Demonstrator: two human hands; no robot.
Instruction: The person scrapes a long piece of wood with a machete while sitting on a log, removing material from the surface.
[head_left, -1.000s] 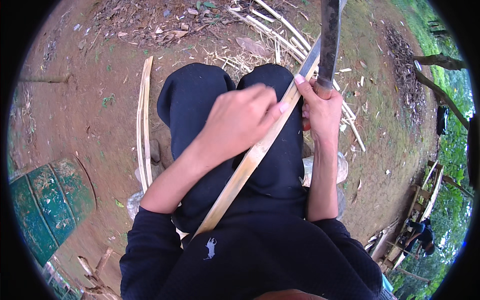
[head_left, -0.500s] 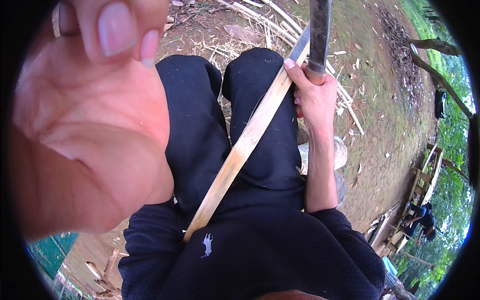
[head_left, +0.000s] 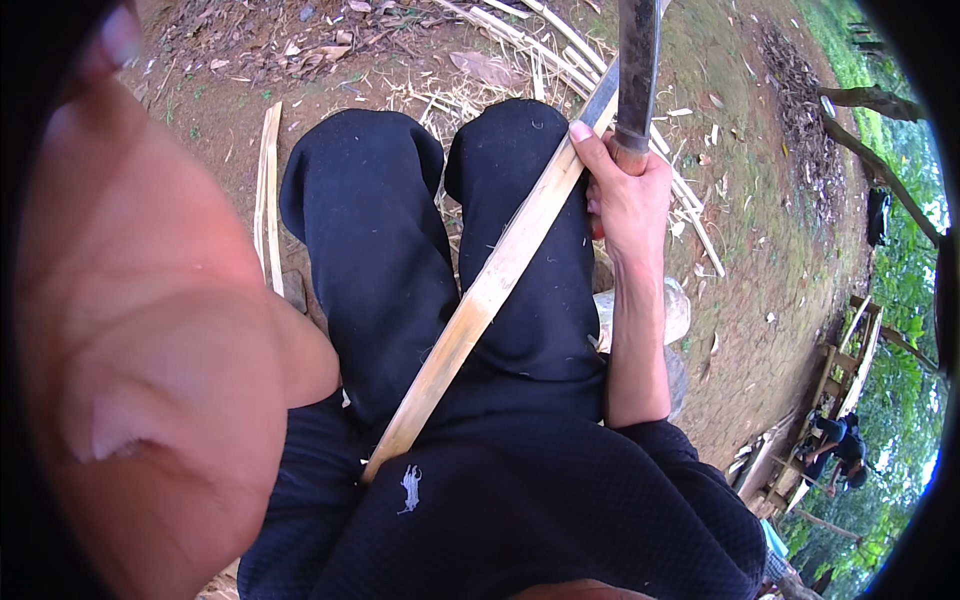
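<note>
Very close to the camera on the left is my left hand [head_left: 170,300], large and blurred. Its palm side shows, with one fingertip at the upper left edge; the other fingers are cut off, and I see nothing in it. My right hand [head_left: 630,195] is closed around the wooden handle of a large knife [head_left: 637,75], whose dark blade points up and away. Its thumb presses a pale split wooden or bamboo strip [head_left: 490,285], lying slantwise across my lap to my belly. A grey flat piece [head_left: 603,98] shows beyond that thumb; I cannot tell whether it belongs to the strip.
Thin pale strips [head_left: 545,40] and shavings lie on the earth ahead of my knees. More strips [head_left: 267,190] lie left of my legs. A cut log [head_left: 678,308] sits beside my right forearm. Far right, a person [head_left: 842,450] is by a wooden structure [head_left: 835,385].
My left hand has shifted left and toward the camera, its fingers passing mostly out of view and uncovering ground and strips beside my left knee. My right hand, knife and strip have hardly moved.
</note>
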